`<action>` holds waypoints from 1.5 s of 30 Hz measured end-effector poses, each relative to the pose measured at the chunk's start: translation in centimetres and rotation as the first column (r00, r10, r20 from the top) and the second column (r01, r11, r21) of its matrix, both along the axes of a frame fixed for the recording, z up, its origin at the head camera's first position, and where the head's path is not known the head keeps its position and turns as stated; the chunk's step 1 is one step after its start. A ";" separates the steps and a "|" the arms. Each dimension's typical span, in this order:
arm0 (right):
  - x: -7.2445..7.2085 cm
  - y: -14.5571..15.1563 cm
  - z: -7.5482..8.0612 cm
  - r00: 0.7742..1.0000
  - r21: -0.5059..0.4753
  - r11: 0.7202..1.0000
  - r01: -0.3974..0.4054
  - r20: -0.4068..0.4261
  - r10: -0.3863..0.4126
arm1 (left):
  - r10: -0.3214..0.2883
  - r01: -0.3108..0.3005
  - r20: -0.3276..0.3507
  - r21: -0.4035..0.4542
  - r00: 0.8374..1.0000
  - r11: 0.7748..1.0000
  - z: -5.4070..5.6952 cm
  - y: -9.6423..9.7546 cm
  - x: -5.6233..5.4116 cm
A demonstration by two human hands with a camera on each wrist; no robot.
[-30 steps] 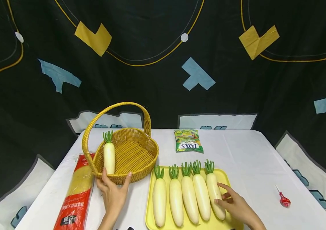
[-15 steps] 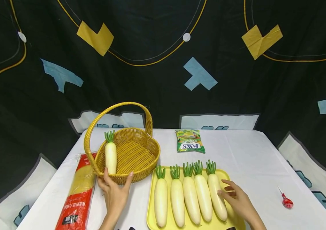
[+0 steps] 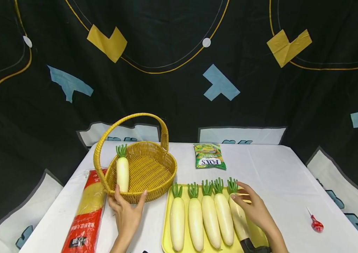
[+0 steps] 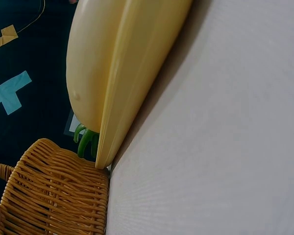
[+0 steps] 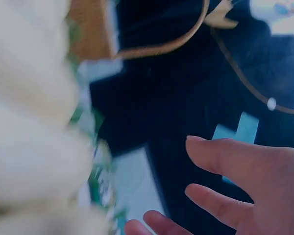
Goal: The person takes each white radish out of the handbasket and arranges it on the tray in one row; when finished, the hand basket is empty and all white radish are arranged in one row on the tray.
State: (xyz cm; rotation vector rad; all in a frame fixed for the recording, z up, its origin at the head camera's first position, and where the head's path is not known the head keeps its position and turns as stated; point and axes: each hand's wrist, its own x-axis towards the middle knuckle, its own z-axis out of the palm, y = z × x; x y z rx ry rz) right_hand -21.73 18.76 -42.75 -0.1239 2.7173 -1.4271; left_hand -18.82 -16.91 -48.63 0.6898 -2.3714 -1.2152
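In the head view, my left hand (image 3: 127, 212) touches the front rim of the yellow wicker basket (image 3: 148, 165), thumb and index finger spread apart with their tips at the rim. One white radish (image 3: 122, 174) with green stems stands inside on the left. My right hand (image 3: 251, 203) hovers over the upper part of the rightmost white radish (image 3: 237, 214); thumb and fingers are parted around its leaf end. In the right wrist view, the fingers (image 5: 220, 152) hold nothing. Several more white radishes (image 3: 209, 221) lie side by side on the yellow tray (image 3: 167, 221).
A red and yellow plastic package (image 3: 84, 218) lies left of the basket. Behind the tray is a green FOX'S candy bag (image 3: 210, 156). A red lollipop (image 3: 316, 225) lies at the right on the white table (image 3: 280, 182), and a black patterned curtain (image 3: 179, 105) hangs behind.
My right hand has moved up along the rightmost radish, from its middle to its leafy end. The left hand stays at the basket rim. The head view has shifted slightly.
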 end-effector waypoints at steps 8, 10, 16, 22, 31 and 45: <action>-1.5 -5.0 2.8 0.986 -0.131 0.982 -0.136 -0.115 0.121 | 0.001 -0.001 0.003 -0.009 1.000 1.000 0.0 -0.2 0.1; -1.9 -6.5 3.5 0.979 -0.143 0.973 -0.180 -0.127 0.162 | 0.002 -0.002 0.006 -0.012 1.000 1.000 0.0 -0.3 0.1; -3.1 -11.0 5.6 0.948 -0.136 0.942 -0.308 -0.131 0.291 | -0.003 0.003 -0.001 -0.016 1.000 1.000 0.1 -0.1 0.1; -4.0 -15.9 7.1 0.883 -0.089 0.884 -0.460 -0.154 0.444 | -0.005 0.005 -0.007 -0.021 1.000 1.000 0.2 0.0 0.1; -6.3 -23.5 6.4 0.810 0.015 0.817 -0.577 -0.119 0.574 | 0.019 -0.020 -0.050 -0.036 0.999 0.999 0.0 0.0 0.1; -7.3 -30.7 2.6 0.835 0.082 0.837 -0.541 -0.071 0.546 | -0.007 -0.003 -0.090 -0.112 0.996 0.994 -0.4 -0.1 0.6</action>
